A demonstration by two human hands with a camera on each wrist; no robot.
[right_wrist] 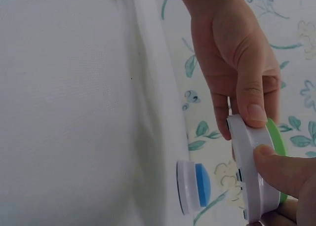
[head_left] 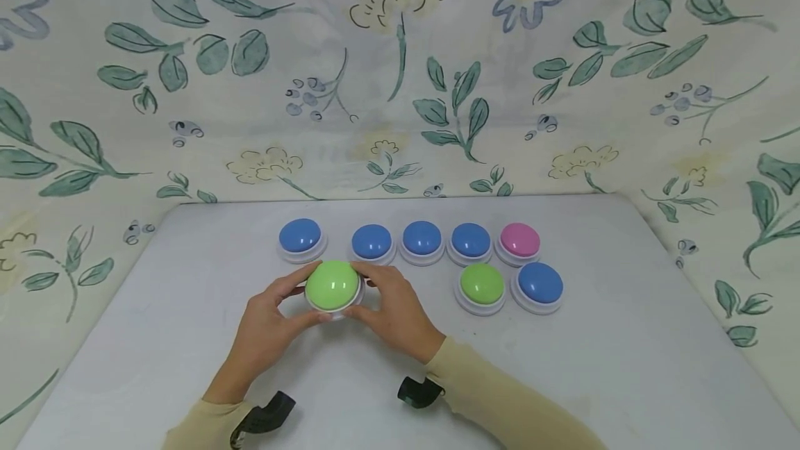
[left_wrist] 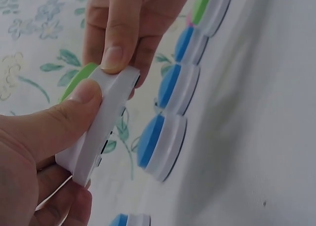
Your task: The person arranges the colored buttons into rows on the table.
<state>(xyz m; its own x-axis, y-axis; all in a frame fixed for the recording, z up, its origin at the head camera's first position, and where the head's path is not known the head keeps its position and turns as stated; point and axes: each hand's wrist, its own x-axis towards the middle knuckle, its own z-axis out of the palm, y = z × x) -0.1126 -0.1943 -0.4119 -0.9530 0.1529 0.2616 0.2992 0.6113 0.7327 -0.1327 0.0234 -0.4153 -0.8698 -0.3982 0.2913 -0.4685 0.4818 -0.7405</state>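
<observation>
A round push button with a green dome and a white base point(head_left: 332, 285) is held above the table by both hands. My left hand point(head_left: 265, 332) grips its left side, thumb on the near rim and fingers round the far side. On the right side my right hand point(head_left: 400, 314) pinches it the same way. Both thumbs press the white rim in the left wrist view, where the base point(left_wrist: 106, 117) is tilted and its underside edge shows dark marks. Closest behind the held button are a blue button point(head_left: 300, 236) and another blue button point(head_left: 371, 242).
Along the back stand more blue buttons point(head_left: 421, 238) and a pink button point(head_left: 520, 239). In front of them, to the right, sit a second green button point(head_left: 482, 284) and a blue one point(head_left: 540, 282). Flower-patterned cloth point(head_left: 400, 117) rises behind the white table point(head_left: 625, 367).
</observation>
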